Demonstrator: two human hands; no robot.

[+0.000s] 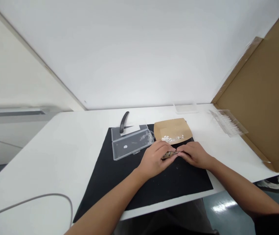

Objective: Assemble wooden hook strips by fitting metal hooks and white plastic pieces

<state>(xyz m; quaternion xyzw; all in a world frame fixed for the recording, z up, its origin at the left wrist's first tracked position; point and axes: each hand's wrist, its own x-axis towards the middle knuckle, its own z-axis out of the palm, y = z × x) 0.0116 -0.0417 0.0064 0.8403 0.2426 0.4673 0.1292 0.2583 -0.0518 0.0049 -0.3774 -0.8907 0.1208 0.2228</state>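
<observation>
My left hand is closed around a small tan-and-dark patterned object, most of it hidden by the fingers. From its right end a thin, shiny tip reaches my right hand, whose thumb and fingers pinch together there. What the object is, I cannot make out. Both hands are over a black mat. Just beyond them sits a shallow brown paper tray holding many small white pieces. To the left lies an open clear plastic case with small clear pieces and a white dot inside.
A dark curved handle-like item and a white paper slip rest on the case's lid. Clear packs lie at the right by a cardboard panel. A clear tray is near the wall. A grey cable crosses the table's left.
</observation>
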